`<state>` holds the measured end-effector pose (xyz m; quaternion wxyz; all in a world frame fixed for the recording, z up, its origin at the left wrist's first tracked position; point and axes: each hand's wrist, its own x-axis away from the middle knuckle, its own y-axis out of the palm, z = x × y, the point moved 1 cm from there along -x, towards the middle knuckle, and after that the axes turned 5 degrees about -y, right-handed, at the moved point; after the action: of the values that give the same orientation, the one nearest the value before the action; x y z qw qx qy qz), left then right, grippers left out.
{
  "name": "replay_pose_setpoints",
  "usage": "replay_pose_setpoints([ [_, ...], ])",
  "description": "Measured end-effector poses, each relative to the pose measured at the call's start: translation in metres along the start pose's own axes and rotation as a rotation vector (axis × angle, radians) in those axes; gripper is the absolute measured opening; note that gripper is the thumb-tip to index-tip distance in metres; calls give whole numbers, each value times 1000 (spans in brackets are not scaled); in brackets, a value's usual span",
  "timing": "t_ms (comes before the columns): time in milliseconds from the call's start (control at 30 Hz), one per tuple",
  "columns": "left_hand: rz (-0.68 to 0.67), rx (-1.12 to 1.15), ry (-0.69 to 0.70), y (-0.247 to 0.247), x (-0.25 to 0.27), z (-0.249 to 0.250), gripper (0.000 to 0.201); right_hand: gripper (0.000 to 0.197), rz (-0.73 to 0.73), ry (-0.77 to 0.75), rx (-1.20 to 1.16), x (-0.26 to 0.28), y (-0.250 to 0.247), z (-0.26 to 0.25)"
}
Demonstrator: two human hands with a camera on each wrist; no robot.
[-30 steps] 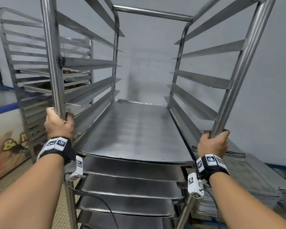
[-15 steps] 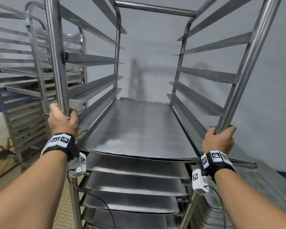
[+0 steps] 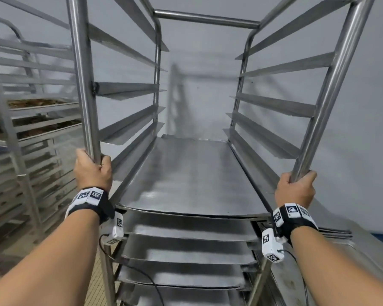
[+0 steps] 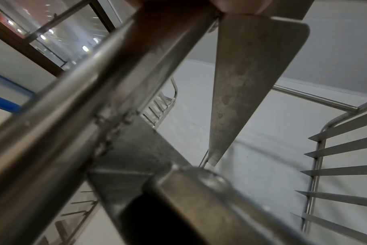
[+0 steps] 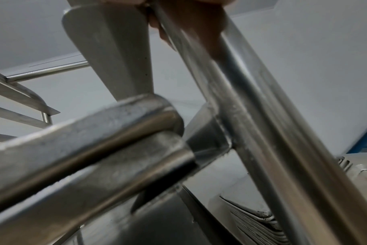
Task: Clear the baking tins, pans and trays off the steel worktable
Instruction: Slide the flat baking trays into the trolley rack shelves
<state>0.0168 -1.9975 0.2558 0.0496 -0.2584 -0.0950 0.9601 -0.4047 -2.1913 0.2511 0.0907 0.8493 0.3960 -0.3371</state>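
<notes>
A tall steel tray rack point(image 3: 205, 18) stands right in front of me. Flat steel baking trays point(image 3: 192, 175) fill its lower runners, one above the other. My left hand point(image 3: 93, 171) grips the rack's near left upright point(image 3: 82, 85). My right hand point(image 3: 296, 188) grips the near right upright point(image 3: 332, 85). In the left wrist view the left post point(image 4: 94, 99) runs across the frame, with a fingertip at the top edge. In the right wrist view my fingers point(image 5: 191, 21) curl round the right post point(image 5: 251, 107).
A second rack point(image 3: 20, 120) stands at the left, holding trays with brown baked goods. A pile of stacked trays point(image 3: 345, 244) lies low at the right, beside the rack. A pale wall point(image 3: 199, 80) closes the space straight ahead. The floor is tiled.
The rack and I have moved forward towards the wall. The second rack at the left has slid further left and closer. Both hands keep the same hold on the uprights.
</notes>
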Motion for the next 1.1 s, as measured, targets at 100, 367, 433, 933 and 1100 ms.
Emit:
replay_pose_setpoints([
  [100, -11, -13, -27, 35, -13, 0, 31, 18, 8, 3, 11, -14, 25, 8],
  [367, -46, 30, -23, 115, -44, 0, 30, 22, 34, 3, 41, -49, 85, 29],
  [433, -50, 32, -30, 134, -51, 2, 30, 22, 42, 0, 38, -58, 99, 34],
  [933, -56, 87, -43, 248, -77, 27, 27, 21, 16, 26, -1, -122, 189, 71],
  [1100, -46, 103, -51, 274, -79, 33, 26, 19, 19, 38, -6, -137, 207, 83],
])
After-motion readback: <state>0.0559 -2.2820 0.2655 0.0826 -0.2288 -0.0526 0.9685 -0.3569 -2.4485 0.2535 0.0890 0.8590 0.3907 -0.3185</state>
